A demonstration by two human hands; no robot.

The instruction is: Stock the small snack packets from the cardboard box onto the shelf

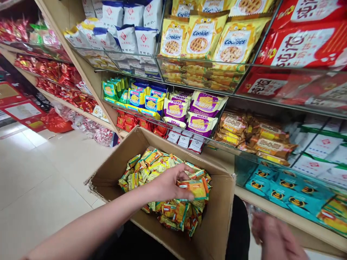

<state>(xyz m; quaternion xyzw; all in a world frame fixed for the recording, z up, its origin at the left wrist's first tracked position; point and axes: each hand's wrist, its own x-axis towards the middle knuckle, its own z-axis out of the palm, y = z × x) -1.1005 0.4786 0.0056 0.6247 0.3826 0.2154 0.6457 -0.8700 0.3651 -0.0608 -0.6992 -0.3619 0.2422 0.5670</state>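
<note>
My left hand (173,182) is over an open cardboard box (217,220), its thumb and fingers closed on an orange-and-green wrapped snack packet (196,188). Below and around it in the box lies a heap of small yellow, orange and green snack packets (154,162). My right hand (275,234) is low at the right, outside the box and near the bottom shelf. Motion blurs its fingers, so what they hold, if anything, does not show.
Shelves with glass fronts (195,70) rise behind the box, stocked with cookie bags (200,36), purple soda biscuits (206,103), brown packets (271,144) and teal packets (290,186). Red-wrapped sweets (59,74) fill the left shelves. Tiled floor (48,187) shows at the left.
</note>
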